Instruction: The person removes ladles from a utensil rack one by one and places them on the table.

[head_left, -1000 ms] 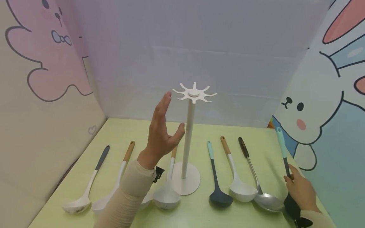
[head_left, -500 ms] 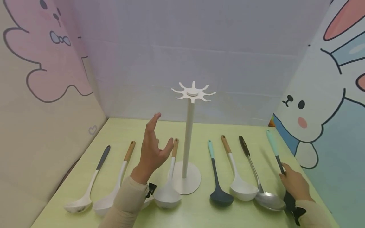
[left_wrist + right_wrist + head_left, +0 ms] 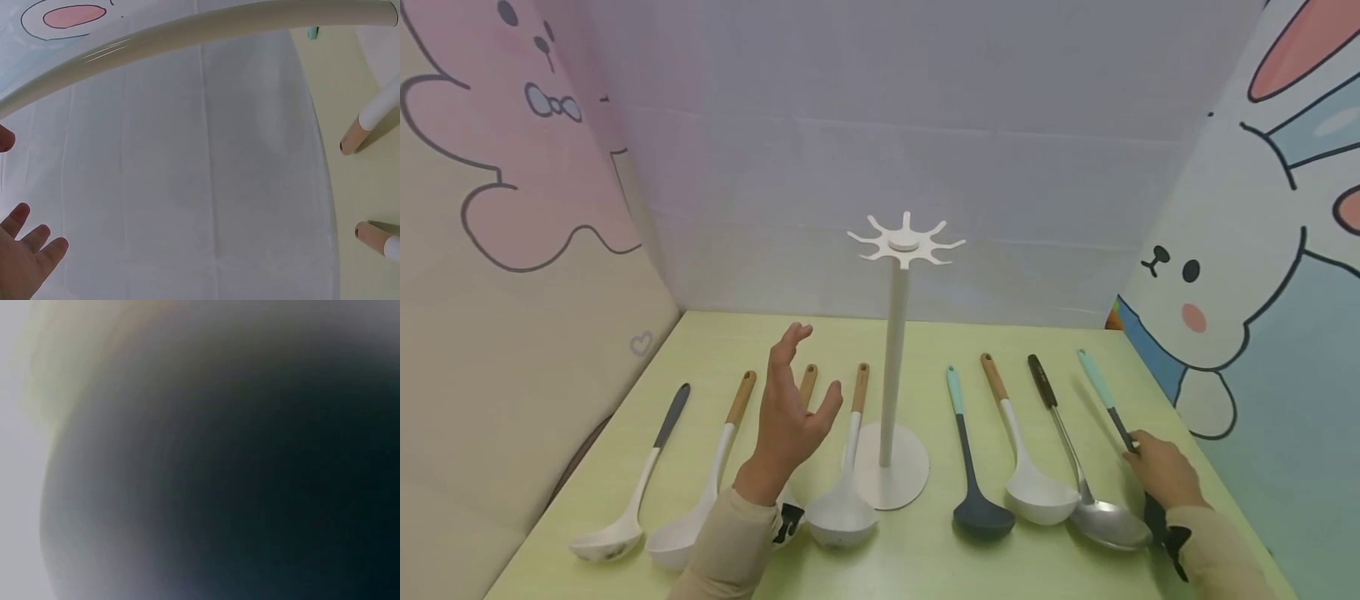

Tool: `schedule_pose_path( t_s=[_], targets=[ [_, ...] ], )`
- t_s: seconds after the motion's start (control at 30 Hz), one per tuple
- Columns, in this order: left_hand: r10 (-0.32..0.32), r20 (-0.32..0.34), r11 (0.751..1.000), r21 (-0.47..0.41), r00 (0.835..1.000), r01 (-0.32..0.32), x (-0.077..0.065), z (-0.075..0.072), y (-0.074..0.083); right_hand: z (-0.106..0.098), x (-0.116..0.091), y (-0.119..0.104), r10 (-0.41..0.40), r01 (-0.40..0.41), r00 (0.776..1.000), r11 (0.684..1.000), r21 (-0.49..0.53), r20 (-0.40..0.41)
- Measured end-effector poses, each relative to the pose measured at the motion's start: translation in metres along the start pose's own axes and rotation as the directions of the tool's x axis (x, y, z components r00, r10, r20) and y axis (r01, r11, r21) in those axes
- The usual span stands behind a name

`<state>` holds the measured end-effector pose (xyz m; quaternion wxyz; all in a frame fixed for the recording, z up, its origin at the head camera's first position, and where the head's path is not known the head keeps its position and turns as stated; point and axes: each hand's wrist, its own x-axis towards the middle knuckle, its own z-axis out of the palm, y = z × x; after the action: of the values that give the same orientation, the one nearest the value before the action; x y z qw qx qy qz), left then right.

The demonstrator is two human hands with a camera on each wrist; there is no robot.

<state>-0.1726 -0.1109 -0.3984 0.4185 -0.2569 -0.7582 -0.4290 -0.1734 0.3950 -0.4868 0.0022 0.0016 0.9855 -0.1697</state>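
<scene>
At the right side of the table, my right hand [image 3: 1167, 473] grips the dark shaft of a ladle with a mint handle [image 3: 1096, 379]. Its dark bowl is mostly hidden under my hand and wrist. A blurred dark surface fills most of the right wrist view. My left hand [image 3: 786, 421] is raised to the left of a white stand [image 3: 891, 367], thumb apart from the fingers and nothing held. In the left wrist view, the fingers of that hand [image 3: 28, 262] are spread near the stand's pole [image 3: 187, 40]. The stand's top is a ring of prongs.
Left of the stand lie a grey-handled ladle [image 3: 647, 475] and several wooden-handled white ladles [image 3: 842, 508]. To its right are a mint-handled dark ladle [image 3: 973, 492], a wooden-handled white ladle [image 3: 1033, 492] and a metal ladle [image 3: 1105, 521]. Cartoon-printed walls border the table [image 3: 1037, 333].
My left hand has come down and to the left, away from the stand's top. My right hand has shifted left with the mint-handled ladle, whose handle now leans further left.
</scene>
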Motion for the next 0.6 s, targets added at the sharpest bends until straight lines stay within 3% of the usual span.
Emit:
schedule_pose_path(
  t_s=[0.6],
  targets=[
    [-0.022, 0.035, 0.999, 0.037, 0.999, 0.021, -0.012, -0.001, -0.008, 0.005, 0.012, -0.005, 0.071, -0.070, 0.996, 0.997, -0.029, 0.051]
  ],
)
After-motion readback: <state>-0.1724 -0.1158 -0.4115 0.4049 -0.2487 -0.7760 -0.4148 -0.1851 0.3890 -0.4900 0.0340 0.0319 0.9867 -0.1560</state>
